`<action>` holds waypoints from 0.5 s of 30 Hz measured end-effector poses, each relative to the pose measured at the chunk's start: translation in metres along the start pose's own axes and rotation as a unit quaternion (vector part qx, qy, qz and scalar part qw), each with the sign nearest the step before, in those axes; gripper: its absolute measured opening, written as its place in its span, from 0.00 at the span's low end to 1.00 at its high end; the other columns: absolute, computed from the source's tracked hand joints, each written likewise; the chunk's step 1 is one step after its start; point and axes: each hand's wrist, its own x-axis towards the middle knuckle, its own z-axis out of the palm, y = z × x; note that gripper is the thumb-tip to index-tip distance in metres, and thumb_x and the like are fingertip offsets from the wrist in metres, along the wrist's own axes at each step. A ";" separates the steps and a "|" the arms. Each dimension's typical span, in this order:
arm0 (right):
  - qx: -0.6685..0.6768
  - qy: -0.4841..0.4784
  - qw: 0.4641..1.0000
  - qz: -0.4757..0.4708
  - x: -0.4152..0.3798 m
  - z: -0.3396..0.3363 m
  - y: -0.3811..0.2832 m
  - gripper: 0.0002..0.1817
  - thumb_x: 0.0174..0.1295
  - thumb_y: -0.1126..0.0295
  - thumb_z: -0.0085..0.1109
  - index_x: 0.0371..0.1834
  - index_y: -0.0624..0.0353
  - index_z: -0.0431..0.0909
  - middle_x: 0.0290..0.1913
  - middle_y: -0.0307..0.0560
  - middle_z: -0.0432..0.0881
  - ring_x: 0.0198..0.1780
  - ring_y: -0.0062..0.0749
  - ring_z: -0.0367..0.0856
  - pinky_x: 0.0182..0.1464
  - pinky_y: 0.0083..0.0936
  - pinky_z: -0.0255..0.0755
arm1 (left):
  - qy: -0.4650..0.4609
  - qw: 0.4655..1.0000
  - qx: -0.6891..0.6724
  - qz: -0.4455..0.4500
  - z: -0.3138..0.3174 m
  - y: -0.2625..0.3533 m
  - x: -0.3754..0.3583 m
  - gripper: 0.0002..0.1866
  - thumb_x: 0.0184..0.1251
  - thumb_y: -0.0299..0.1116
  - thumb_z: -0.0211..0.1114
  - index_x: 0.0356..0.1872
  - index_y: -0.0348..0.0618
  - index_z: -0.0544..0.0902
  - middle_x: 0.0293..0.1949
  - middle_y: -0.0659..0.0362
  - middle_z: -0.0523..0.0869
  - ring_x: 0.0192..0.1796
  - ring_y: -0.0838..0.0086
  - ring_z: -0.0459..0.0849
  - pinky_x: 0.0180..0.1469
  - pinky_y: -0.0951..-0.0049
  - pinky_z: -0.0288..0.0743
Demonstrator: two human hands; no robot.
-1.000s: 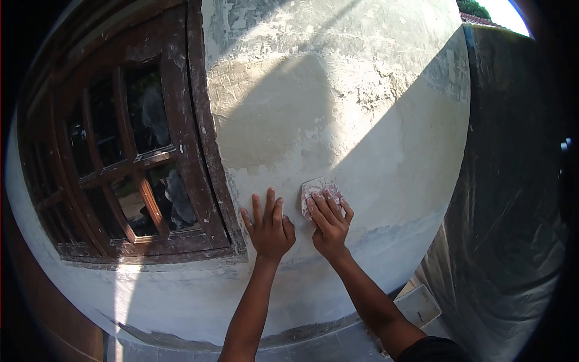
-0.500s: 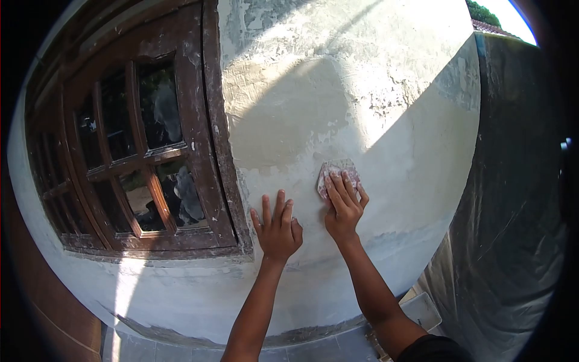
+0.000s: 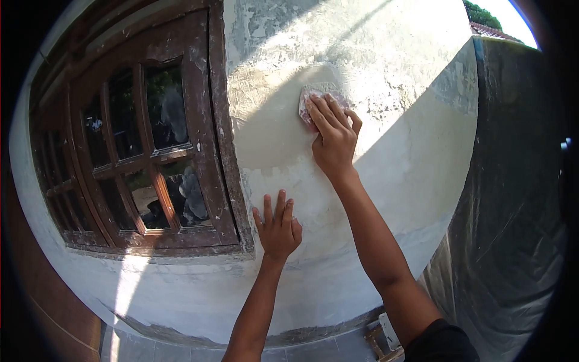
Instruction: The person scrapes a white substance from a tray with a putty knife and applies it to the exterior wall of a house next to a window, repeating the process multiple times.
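My right hand (image 3: pixel 333 140) presses a flat, many-sided pinkish pad (image 3: pixel 306 107), smeared with white, against the plastered wall (image 3: pixel 392 181). The fingers lie over the pad's face and hide much of it. It sits at the upper part of a smooth, darker patch, beside rough, pitted plaster. Lower down, my left hand (image 3: pixel 278 228) rests open on the wall with its fingers spread, just right of the window frame's lower corner. That hand holds nothing.
A brown wooden window (image 3: pixel 145 157) with several glass panes fills the left side. Dark plastic sheeting (image 3: pixel 512 199) hangs at the right. Grey floor tiles (image 3: pixel 313 351) run along the wall's foot, with a pale box-like object (image 3: pixel 389 332) near my right arm.
My right hand has moved up the wall with the pad, slightly to the left, onto the darker patch. My left hand stays in place. The view has shifted slightly.
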 end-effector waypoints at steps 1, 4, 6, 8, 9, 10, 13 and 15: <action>-0.003 -0.015 1.000 0.010 -0.020 -0.005 -0.004 0.27 0.55 0.86 0.54 0.55 0.49 0.85 0.61 0.36 0.85 0.67 0.33 0.79 0.67 0.36 0.57 | -0.006 1.000 0.002 0.001 0.000 -0.001 -0.001 0.26 0.69 0.34 0.51 0.68 0.44 0.68 0.76 0.50 0.68 0.81 0.44 0.55 0.79 0.37 0.30; -0.016 -0.076 0.996 0.034 -0.101 -0.035 -0.016 0.25 0.55 0.85 0.56 0.55 0.48 0.85 0.59 0.35 0.86 0.67 0.31 0.79 0.68 0.37 0.55 | -0.006 1.000 0.005 -0.004 0.003 0.000 -0.003 0.26 0.70 0.34 0.51 0.69 0.44 0.68 0.76 0.51 0.68 0.80 0.44 0.55 0.78 0.36 0.31; -0.017 -0.122 0.992 0.041 -0.147 -0.065 -0.027 0.25 0.55 0.85 0.57 0.55 0.49 0.85 0.58 0.36 0.87 0.66 0.31 0.80 0.67 0.38 0.55 | 0.002 1.000 0.004 -0.005 0.006 0.002 -0.004 0.26 0.70 0.34 0.50 0.69 0.44 0.68 0.76 0.51 0.68 0.80 0.44 0.55 0.78 0.36 0.31; -0.017 -0.141 0.989 0.040 -0.155 -0.079 -0.029 0.25 0.54 0.85 0.57 0.55 0.50 0.85 0.58 0.38 0.87 0.65 0.31 0.80 0.66 0.37 0.55 | 0.008 1.000 0.009 -0.006 0.007 0.002 -0.003 0.26 0.70 0.35 0.50 0.69 0.44 0.69 0.76 0.50 0.69 0.80 0.44 0.55 0.78 0.35 0.31; 0.015 -0.134 0.990 0.045 -0.147 -0.085 -0.031 0.25 0.54 0.85 0.57 0.55 0.51 0.85 0.57 0.39 0.87 0.64 0.32 0.81 0.65 0.36 0.56 | 0.010 1.000 0.010 -0.004 0.006 0.001 -0.002 0.26 0.70 0.35 0.50 0.69 0.44 0.69 0.76 0.50 0.69 0.80 0.44 0.55 0.78 0.35 0.31; 0.047 -0.125 0.990 0.050 -0.132 -0.091 -0.036 0.25 0.53 0.85 0.56 0.54 0.52 0.85 0.57 0.40 0.87 0.63 0.32 0.82 0.64 0.36 0.56 | -0.003 1.000 0.010 -0.008 0.005 0.002 -0.001 0.26 0.70 0.35 0.50 0.69 0.44 0.69 0.76 0.50 0.68 0.81 0.44 0.55 0.78 0.35 0.31; 0.043 -0.015 0.999 -0.015 -0.037 -0.066 -0.030 0.28 0.52 0.86 0.53 0.57 0.54 0.84 0.56 0.43 0.87 0.63 0.35 0.82 0.63 0.35 0.58 | -0.016 1.000 0.006 -0.008 0.005 0.000 -0.005 0.27 0.70 0.35 0.50 0.70 0.44 0.68 0.77 0.51 0.66 0.81 0.45 0.53 0.78 0.34 0.31; 0.016 0.012 0.999 -0.045 0.016 -0.035 -0.015 0.29 0.53 0.86 0.53 0.58 0.49 0.83 0.61 0.38 0.84 0.66 0.36 0.79 0.64 0.37 0.58 | -0.008 1.000 0.003 -0.005 0.006 -0.001 -0.004 0.27 0.70 0.35 0.50 0.71 0.45 0.68 0.78 0.51 0.65 0.82 0.46 0.52 0.78 0.34 0.31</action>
